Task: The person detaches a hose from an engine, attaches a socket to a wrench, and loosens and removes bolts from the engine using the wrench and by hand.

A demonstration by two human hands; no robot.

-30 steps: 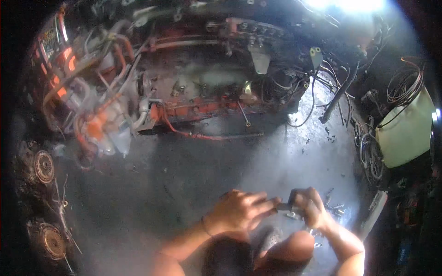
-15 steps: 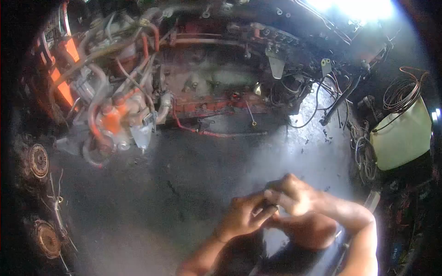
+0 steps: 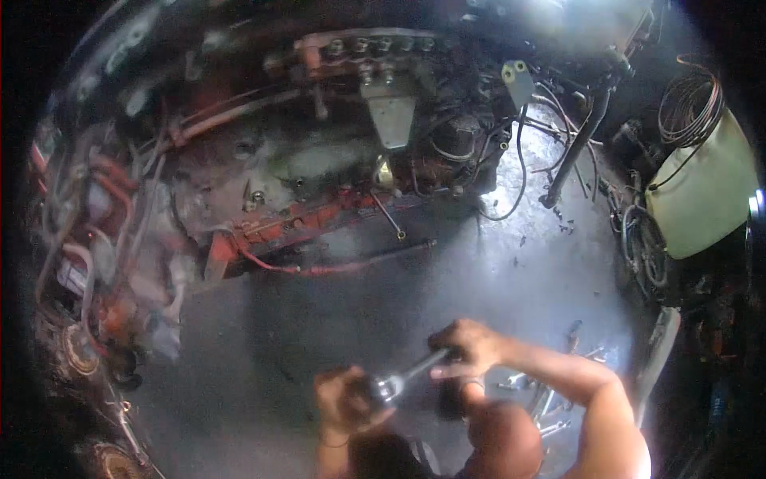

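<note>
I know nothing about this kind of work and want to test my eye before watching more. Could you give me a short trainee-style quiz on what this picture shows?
1. Which hand is nearer the bright, rounded end of the metal tool?
2. True or false: in this view, the thin coil overlaps the upper part of the pale container.
3. Where in the view do the loose tools show? (a) upper left; (b) top middle; (c) lower right.

Key:
1. The left hand; the right hand grips the other end.
2. True.
3. c.
</note>
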